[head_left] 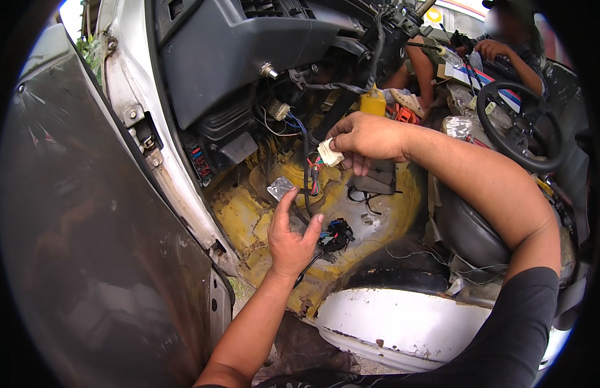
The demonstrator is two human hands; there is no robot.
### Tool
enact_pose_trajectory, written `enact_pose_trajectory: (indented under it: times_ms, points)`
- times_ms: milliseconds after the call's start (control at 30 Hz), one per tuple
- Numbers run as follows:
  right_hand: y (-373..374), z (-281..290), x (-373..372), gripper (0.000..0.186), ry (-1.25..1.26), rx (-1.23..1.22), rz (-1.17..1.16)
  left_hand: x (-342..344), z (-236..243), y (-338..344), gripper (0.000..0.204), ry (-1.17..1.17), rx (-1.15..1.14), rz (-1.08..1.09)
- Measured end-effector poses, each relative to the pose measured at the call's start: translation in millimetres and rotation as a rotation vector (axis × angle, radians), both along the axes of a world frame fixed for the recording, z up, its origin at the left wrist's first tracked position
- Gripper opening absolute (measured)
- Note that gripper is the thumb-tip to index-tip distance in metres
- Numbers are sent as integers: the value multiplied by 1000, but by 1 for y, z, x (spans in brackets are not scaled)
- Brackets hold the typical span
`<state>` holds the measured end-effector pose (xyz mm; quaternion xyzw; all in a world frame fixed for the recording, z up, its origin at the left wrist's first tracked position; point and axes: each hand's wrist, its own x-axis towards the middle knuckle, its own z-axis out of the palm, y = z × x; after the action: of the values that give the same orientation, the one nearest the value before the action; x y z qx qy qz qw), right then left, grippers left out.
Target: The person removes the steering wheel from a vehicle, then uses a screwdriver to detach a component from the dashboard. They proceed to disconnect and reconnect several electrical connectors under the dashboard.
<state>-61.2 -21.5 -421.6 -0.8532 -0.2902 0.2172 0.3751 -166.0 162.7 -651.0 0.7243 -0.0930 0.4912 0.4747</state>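
My right hand (368,143) pinches a white plastic wire connector (330,153) in the middle of the footwell. Thin coloured wires (315,174) hang below it along a dark cable. Lower and to the left, my left hand (291,244) is raised with thumb and forefinger apart. Beside its forefinger tip is a small silver rectangular piece (280,189); I cannot tell whether the finger touches it. A bundle of black connectors and wires (337,235) lies on the floor right of my left hand. Another pale connector (280,110) with blue wires hangs under the dashboard.
The worn yellow footwell floor (248,213) lies below the dark dashboard (229,58). An open door (106,213) stands at left. A yellow bottle (373,102) is beyond my right hand. A loose steering wheel (521,126) lies at right, near another person (513,48). White bodywork (403,323) is in front.
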Motion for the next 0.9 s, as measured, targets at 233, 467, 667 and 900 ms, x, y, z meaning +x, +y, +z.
enact_pose_trajectory:
  times_ms: [233,467,667,900]
  points:
    - [12,0,-31,36,169,202,58,-25,51,-7,51,165,-180,-138]
    - [16,-6,-45,41,215,99,60,-23,57,-11,32,62,-540,-470]
    - [23,-20,-52,34,124,124,201,-35,71,-15,29,134,-486,-504]
    - [29,-14,-62,17,-53,82,51,-30,71,-14,21,138,-417,-219]
